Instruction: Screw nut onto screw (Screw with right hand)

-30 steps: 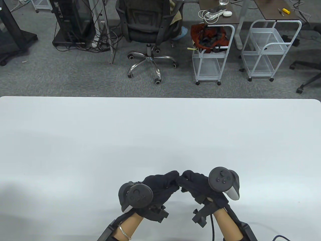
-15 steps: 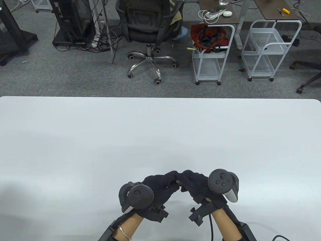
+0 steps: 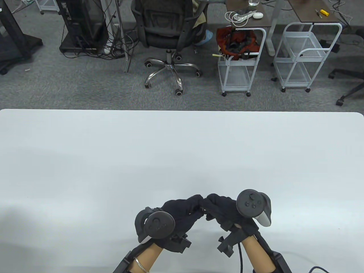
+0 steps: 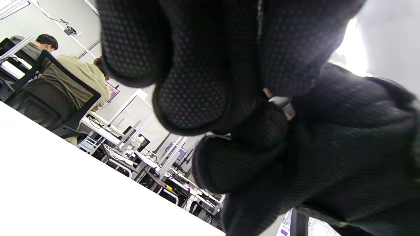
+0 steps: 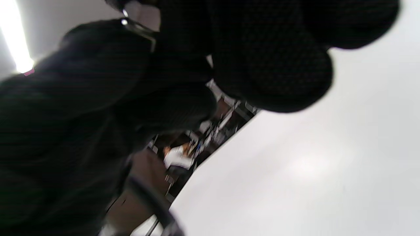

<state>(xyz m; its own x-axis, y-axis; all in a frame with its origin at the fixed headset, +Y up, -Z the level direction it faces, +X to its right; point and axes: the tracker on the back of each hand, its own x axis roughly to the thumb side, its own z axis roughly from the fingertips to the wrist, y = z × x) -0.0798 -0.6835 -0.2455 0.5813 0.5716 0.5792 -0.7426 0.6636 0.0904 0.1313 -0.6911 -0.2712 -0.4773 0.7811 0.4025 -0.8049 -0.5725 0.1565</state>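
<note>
Above the tabletop's (image 3: 182, 148) near edge, the left hand (image 3: 182, 212) and right hand (image 3: 221, 209) met fingertip to fingertip, pinching a small metal piece (image 4: 283, 105), seemingly the screw with its nut. Threading appeared underway; next, the right hand should regrip and twist.

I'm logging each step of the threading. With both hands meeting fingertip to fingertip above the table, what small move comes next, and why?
Probably another small twist by the right hand, while the left hand steadies: a metal part shows pinched between their fingertips.
</note>
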